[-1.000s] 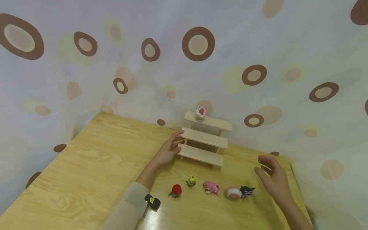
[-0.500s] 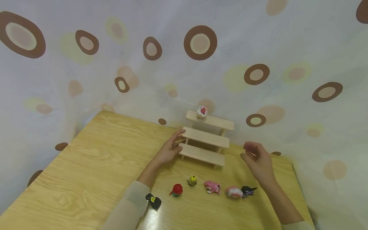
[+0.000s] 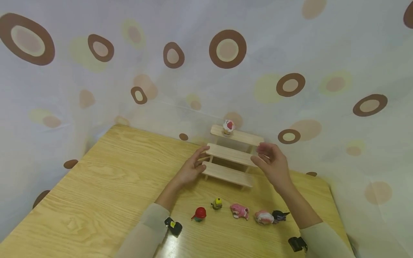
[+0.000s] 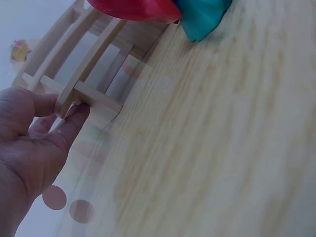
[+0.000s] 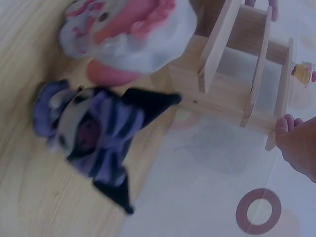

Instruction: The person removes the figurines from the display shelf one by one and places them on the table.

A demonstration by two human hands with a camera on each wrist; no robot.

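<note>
A three-tier wooden display shelf (image 3: pixel 230 154) stands at the back of the table, with a small cupcake figure (image 3: pixel 228 128) on its top tier. My left hand (image 3: pixel 188 172) holds the shelf's left end; in the left wrist view the thumb and fingers pinch the end of a plank (image 4: pixel 66 101). At the right end is my right hand (image 3: pixel 275 166), fingers loosely bent. Its fingertips lie at the end of the top plank (image 5: pixel 282 91) in the right wrist view, where the thumb is hidden; whether they press on the wood is hard to see.
In front of the shelf lie a red-capped figure (image 3: pixel 200 213), a small yellow-topped figure (image 3: pixel 217 203), a pink figure (image 3: pixel 240 211), a pink-and-white figure (image 3: pixel 263 217) and a black-and-purple one (image 3: pixel 279 216). A spotted sheet (image 3: pixel 180 86) hangs behind the table (image 3: pixel 122 186).
My right hand has moved left from beyond the figures to the shelf's right end. The left hand has stayed on the left end.
</note>
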